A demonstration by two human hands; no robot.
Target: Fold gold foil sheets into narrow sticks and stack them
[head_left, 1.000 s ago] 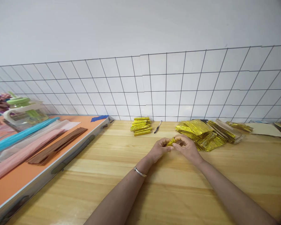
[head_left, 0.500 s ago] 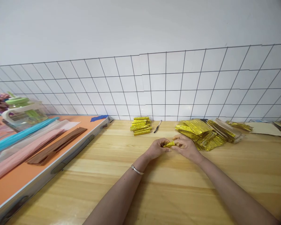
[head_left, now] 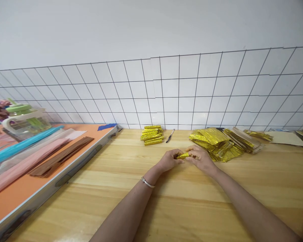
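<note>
A small roll of shiny gold paper (head_left: 182,156) is held between my two hands, just above the wooden table. My left hand (head_left: 169,160) grips its left end with curled fingers. Thumb and fingers of my right hand (head_left: 200,158) pinch its right end. Behind my left hand lies a stack of gold rolls (head_left: 152,135), with a pen (head_left: 170,135) beside it. Just past my right hand is a loose pile of flat gold sheets (head_left: 214,139). The fingertips partly cover the held roll.
An orange-topped board (head_left: 73,168) on the left bears brown strips (head_left: 63,156), pink paper (head_left: 32,159), a blue strip (head_left: 27,145) and a clear jug with a green lid (head_left: 19,108). Cream paper (head_left: 285,138) lies at the far right. A gridded white wall (head_left: 170,89) closes off the back.
Almost nothing differs. Both hands stay in place around the gold roll, with only a slight shift of the fingers.
</note>
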